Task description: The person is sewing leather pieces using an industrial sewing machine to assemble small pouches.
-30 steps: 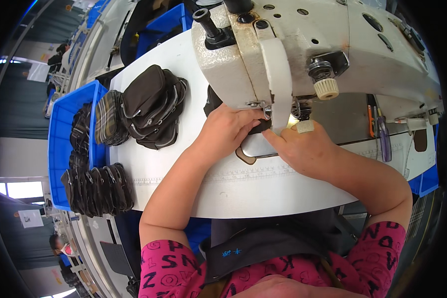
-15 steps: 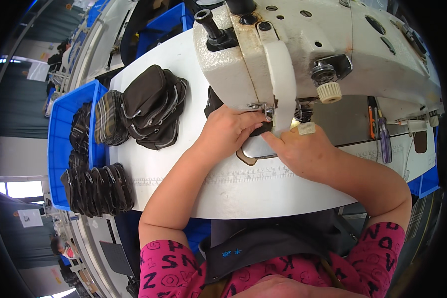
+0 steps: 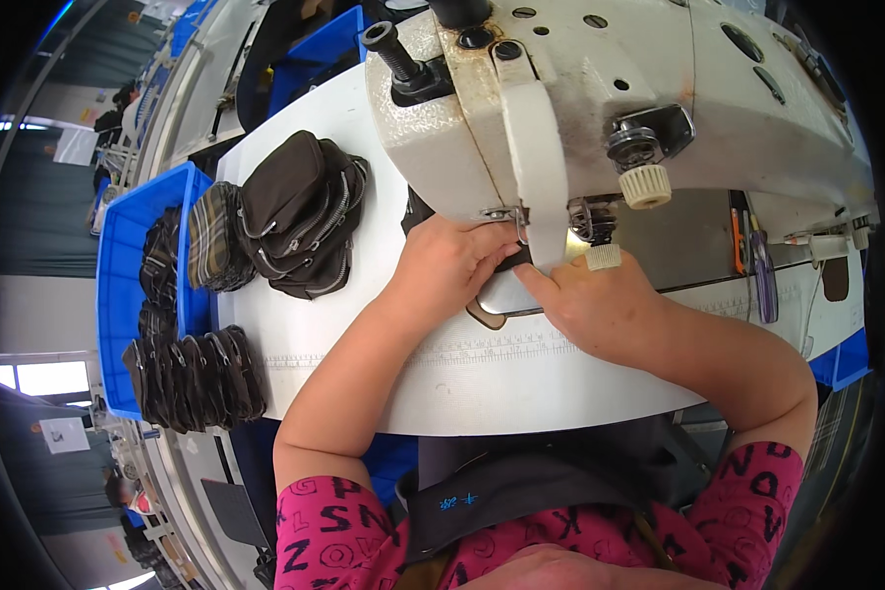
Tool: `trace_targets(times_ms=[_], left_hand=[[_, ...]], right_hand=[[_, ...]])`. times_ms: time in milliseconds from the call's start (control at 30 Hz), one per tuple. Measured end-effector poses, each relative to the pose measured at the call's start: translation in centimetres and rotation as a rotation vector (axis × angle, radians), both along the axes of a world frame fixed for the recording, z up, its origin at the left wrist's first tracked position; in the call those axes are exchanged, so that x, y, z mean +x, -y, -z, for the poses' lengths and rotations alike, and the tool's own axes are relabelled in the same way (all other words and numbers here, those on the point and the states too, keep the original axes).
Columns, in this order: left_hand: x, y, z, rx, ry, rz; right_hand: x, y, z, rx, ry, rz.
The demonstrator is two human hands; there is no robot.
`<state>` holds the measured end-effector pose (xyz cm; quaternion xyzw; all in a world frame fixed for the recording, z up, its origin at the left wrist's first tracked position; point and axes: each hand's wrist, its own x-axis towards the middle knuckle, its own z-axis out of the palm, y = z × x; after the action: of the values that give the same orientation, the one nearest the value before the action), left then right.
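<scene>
Beneath the head of a white sewing machine (image 3: 442,147), a dark brown fabric piece (image 3: 507,260) lies at the needle area, mostly hidden by my hands and the machine. My left hand (image 3: 444,261) is closed on its near left part, thumb and fingertips pressed together close to the presser foot. From the right, my right hand (image 3: 600,307) reaches in with its thumb against the fabric's edge. Its other fingers are curled and partly hidden behind the machine.
Dark zippered pouches (image 3: 305,216) are stacked on the white table (image 3: 364,388) at left. Beyond them stands a blue bin (image 3: 116,295) with plaid and dark pouches; a row of pouches (image 3: 195,379) sits at its near end. A purple-handled tool (image 3: 763,277) lies at right.
The machine's head appears slightly further left in the picture as the view shifts. My hands keep nearly the same hold on the fabric piece by the needle.
</scene>
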<state>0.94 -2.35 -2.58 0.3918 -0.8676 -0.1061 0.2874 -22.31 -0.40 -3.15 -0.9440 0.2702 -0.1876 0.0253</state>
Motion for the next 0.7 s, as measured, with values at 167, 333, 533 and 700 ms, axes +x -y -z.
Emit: trace_targets(times_ms=[167,333,533,700], left_hand=[[0.4,0.2,-0.3,-0.022,0.079,0.005],[-0.1,-0.1,-0.3,0.048,0.019,-0.013],[-0.5,-0.4,-0.5,0.039,0.012,-0.036],[-0.7,-0.5,-0.6,-0.027,0.081,-0.088]], right_hand=[[0.1,0.1,-0.2,-0.024,0.007,-0.008],[0.1,0.0,-0.3,-0.044,-0.017,-0.011],[-0.1,-0.1,-0.2,-0.024,-0.061,-0.016],[0.1,0.4,0.7,-0.118,-0.036,0.038]])
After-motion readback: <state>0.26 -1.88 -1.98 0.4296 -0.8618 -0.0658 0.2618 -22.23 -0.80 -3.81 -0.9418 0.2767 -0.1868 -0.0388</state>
